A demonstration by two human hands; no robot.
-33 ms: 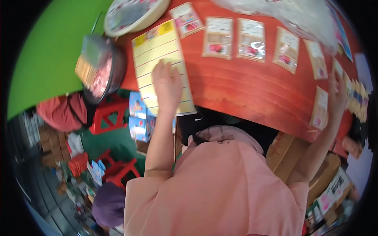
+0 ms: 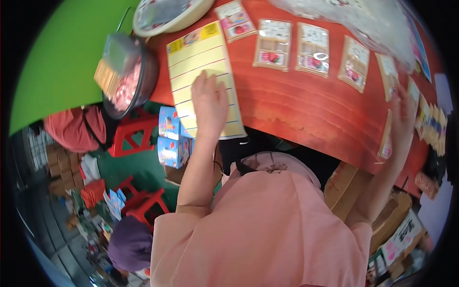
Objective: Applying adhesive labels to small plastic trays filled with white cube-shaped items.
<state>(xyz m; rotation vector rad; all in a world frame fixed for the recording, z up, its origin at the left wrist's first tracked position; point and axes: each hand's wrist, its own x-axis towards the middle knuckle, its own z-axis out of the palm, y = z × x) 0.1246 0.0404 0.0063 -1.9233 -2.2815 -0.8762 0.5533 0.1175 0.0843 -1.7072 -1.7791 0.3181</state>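
Note:
My left hand [image 2: 210, 103] rests on a long pale-yellow card [image 2: 184, 71] printed with coloured lines and a bright yellow top band. Its fingers lie stretched out on the card, apart from the thumb. At the far right my right hand [image 2: 404, 107] hovers over or touches small clear packets, its fingers slightly smeared but looking stretched out. It partly hides one packet [image 2: 386, 138]; another packet [image 2: 414, 93] lies just beyond it. Whether it touches either I cannot tell. More packets with small wooden frames and pink-red pieces, such as one packet [image 2: 313, 50], lie in an arc.
A dark tub [image 2: 152, 67] of pink packets and a white basin [image 2: 205, 9] stand at the left. Clear plastic bags [image 2: 363, 24] lie at the far right. Several stacked packets [image 2: 434, 122] sit at the right edge. Red stools [image 2: 131, 136] and blue boxes [image 2: 172, 150] are below.
My right hand has moved slightly left and nearer, off the packet at the right edge. My left hand stays on the card. The whole view has shifted a little.

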